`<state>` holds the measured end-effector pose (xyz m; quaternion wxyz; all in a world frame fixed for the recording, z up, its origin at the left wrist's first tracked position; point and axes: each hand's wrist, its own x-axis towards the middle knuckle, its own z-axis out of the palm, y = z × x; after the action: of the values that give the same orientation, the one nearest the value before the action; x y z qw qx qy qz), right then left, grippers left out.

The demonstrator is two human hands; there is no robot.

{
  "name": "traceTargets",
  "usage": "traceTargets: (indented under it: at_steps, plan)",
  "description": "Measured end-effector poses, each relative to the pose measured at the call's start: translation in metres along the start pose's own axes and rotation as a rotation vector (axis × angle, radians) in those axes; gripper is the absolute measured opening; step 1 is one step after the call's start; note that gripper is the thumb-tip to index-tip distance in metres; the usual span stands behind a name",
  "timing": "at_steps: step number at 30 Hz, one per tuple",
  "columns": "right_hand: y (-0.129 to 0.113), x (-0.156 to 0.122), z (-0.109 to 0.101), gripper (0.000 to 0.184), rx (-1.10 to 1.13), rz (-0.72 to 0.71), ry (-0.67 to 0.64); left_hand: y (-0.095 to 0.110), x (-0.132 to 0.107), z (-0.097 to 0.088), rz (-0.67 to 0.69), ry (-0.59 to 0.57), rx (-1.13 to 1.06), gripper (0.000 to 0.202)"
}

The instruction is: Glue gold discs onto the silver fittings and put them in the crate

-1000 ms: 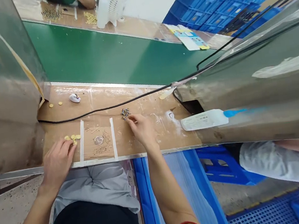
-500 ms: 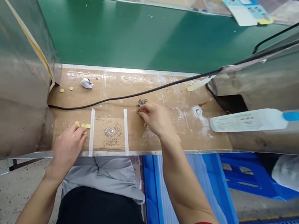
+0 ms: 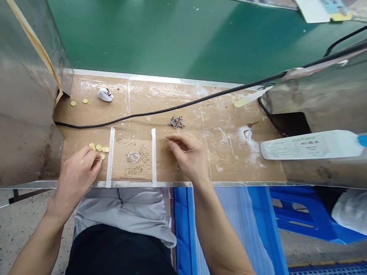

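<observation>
My left hand (image 3: 80,171) is at the left of the cardboard-topped bench, fingers closed, thumb and fingertips at the edge of a small round yellow disc (image 3: 102,156). Several like discs (image 3: 99,147) lie just beyond those fingers. My right hand (image 3: 189,155) is pinched shut above the cardboard, right of the taped pad; a tiny dark thing shows at its fingertips, too small to name. Beyond it sits a little pile of shiny blue and brown pieces (image 3: 176,122). Between my hands, a clear round dish (image 3: 133,157) rests on the cardboard pad (image 3: 123,165), among dark specks.
A black cable (image 3: 153,113) crosses the bench. Behind it are a white figure piece (image 3: 105,95) and two yellow discs (image 3: 79,102). At right lie a white bottle with a blue nozzle (image 3: 311,146) and a pale stick (image 3: 248,98). Metal panels (image 3: 11,96) flank both sides.
My right hand has drawn back from the pile of pieces, toward me and slightly left, still pinched. The left hand stays by the yellow discs. The camera view has shifted slightly.
</observation>
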<state>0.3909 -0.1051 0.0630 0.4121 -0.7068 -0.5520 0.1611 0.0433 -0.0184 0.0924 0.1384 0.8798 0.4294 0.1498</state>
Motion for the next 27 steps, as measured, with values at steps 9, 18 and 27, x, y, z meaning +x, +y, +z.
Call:
traceTargets:
  at_steps: [9,18,27]
  plan:
    - [-0.016,-0.049,0.036,0.017,0.27,0.128,0.161,0.017,-0.022,-0.005,-0.144,0.092,-0.373,0.018]
    - [-0.049,-0.056,0.046,0.015,0.197,-0.147,0.152,0.056,-0.035,0.052,-0.406,0.086,-1.079,0.019]
    - [-0.051,-0.055,0.053,0.021,0.075,-0.242,0.127,0.048,-0.039,0.053,-0.329,0.03,-1.039,0.024]
